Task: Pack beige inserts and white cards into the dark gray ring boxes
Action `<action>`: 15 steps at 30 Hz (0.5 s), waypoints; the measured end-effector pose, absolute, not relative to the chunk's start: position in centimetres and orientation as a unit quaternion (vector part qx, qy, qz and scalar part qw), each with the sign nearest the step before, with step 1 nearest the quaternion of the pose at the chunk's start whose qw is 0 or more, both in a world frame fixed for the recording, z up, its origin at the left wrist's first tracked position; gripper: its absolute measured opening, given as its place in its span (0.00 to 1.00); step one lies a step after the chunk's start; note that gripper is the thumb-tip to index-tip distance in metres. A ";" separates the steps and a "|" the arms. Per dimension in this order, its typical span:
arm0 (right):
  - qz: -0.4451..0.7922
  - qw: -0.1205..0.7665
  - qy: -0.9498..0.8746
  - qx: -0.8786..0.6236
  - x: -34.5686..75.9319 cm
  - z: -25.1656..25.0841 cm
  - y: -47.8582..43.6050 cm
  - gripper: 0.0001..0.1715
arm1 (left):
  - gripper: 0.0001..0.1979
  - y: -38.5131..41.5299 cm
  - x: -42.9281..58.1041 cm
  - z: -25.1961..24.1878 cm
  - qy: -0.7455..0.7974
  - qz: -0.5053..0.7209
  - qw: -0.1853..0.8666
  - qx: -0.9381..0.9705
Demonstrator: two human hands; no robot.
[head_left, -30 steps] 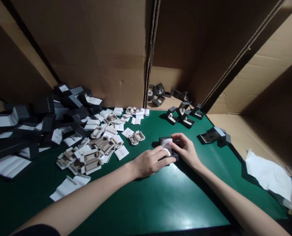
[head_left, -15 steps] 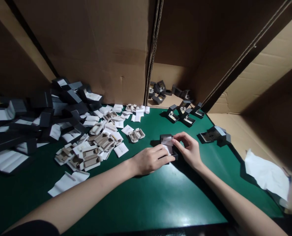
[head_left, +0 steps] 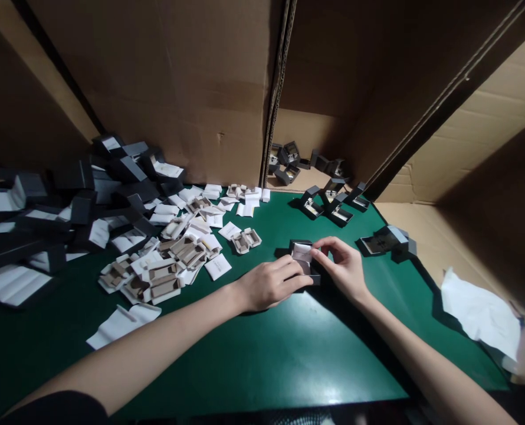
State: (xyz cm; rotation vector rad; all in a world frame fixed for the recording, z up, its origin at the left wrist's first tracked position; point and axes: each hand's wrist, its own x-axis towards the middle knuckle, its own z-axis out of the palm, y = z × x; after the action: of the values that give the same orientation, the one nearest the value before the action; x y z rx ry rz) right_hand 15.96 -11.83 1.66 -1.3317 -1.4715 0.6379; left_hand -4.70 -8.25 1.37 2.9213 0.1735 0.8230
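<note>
A small black hinged box [head_left: 316, 277] stands with its lid raised on the green table. My left hand [head_left: 269, 284] is closed round its left and front side, steadying it. My right hand [head_left: 342, 265] pinches with thumb and forefinger at the right edge of a folded white paper [head_left: 302, 252] in the raised lid. Below the paper the inside of the box looks pale, and my left fingers hide part of it. Left of my left hand lies a heap of white papers and brown-grey box inserts [head_left: 163, 276].
More black boxes with white papers [head_left: 127, 171] are piled at the far left. Several open black boxes [head_left: 340, 211] stand on the table [head_left: 333, 348] near a cardboard compartment [head_left: 309, 121]; others lie inside it. At right are dark boxes [head_left: 386, 241] and a crumpled white sheet [head_left: 479, 310].
The white paper has shifted up and now lies against the raised lid, leaving more of the box's inside visible. Both hands stay at the box with little movement.
</note>
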 end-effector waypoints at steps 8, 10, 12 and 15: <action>0.222 0.501 -0.640 -0.539 15.8 0.7 -11.3 0.07 | 0.09 -7.8 -4.7 1.1 0.018 0.295 0.053 0.954; 0.248 0.509 -0.624 -0.539 15.5 0.5 -11.2 0.09 | 0.09 -7.9 -4.6 1.0 0.014 0.296 0.051 0.954; 0.290 0.514 -0.606 -0.534 15.3 0.2 -11.2 0.14 | 0.08 -8.1 -4.6 1.0 0.014 0.299 0.043 0.953; 0.328 0.511 -0.593 -0.529 15.2 -0.1 -11.1 0.17 | 0.09 -8.3 -4.5 1.0 0.024 0.294 0.031 0.955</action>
State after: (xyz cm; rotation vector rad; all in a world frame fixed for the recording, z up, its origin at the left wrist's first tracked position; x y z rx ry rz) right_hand 15.18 -11.13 -0.13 -1.2728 -1.4263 0.7890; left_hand -4.49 -8.30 0.98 2.9422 0.0724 0.9051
